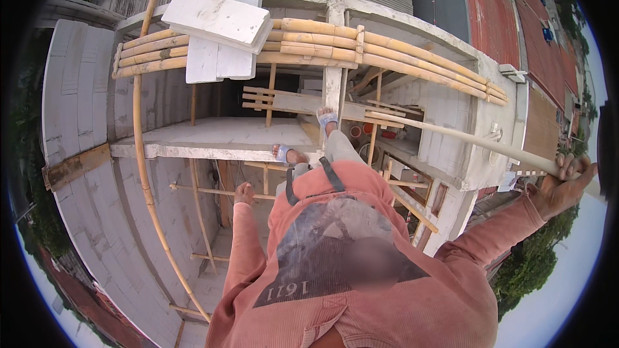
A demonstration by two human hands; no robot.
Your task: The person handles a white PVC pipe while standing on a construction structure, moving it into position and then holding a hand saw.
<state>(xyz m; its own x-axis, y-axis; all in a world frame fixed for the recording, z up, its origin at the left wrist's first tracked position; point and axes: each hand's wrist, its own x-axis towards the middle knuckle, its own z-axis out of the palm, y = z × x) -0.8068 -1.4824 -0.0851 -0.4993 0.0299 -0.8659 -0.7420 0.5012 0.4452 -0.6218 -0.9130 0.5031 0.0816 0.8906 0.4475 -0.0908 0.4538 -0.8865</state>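
Observation:
My right hand [564, 183] grips a long pale pipe [464, 135] that slants from the middle of the scene to the right edge. My left hand [244, 194] hangs low beside my body, its fingers loosely bent and holding nothing I can see. My sandaled feet [325, 116] stand on narrow concrete beams [161, 151] high over the rooms below. Beyond my feet, pale blocks [216, 16] lie stacked on a row of bamboo poles [425, 64].
Block walls [77, 90] surround open drops. Bamboo uprights [145, 180] and crossbars stand at left and below. A concrete column [333, 77] rises mid-view. Red metal roofs [535, 26] and trees [529, 264] lie beyond the right side.

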